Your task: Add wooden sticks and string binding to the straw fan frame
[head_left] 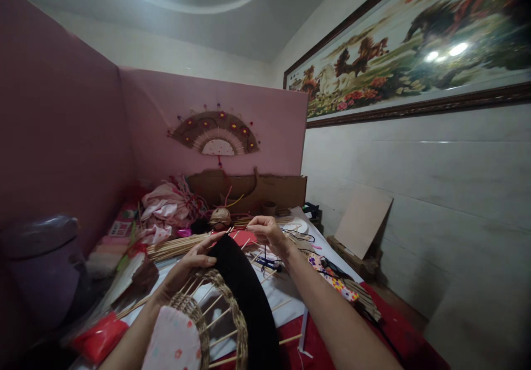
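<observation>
A half-made craft fan is tilted in front of me, with wooden sticks fanning out through a wide black band, woven straw-coloured cord and a white floral cloth base. My left hand is closed on its upper left edge, thumb lying on the black band. Just right of the band's top end, my right hand pinches a thin dark cord, which trails down below the fingers. The pinched fingertips are close to the stick ends but appear apart from them.
A finished fan hangs on the pink partition. Behind my hands lie bundled sticks, a twine ball and pink cloth. Floral fabric is at right, a red packet at left. A lidded bin stands far left.
</observation>
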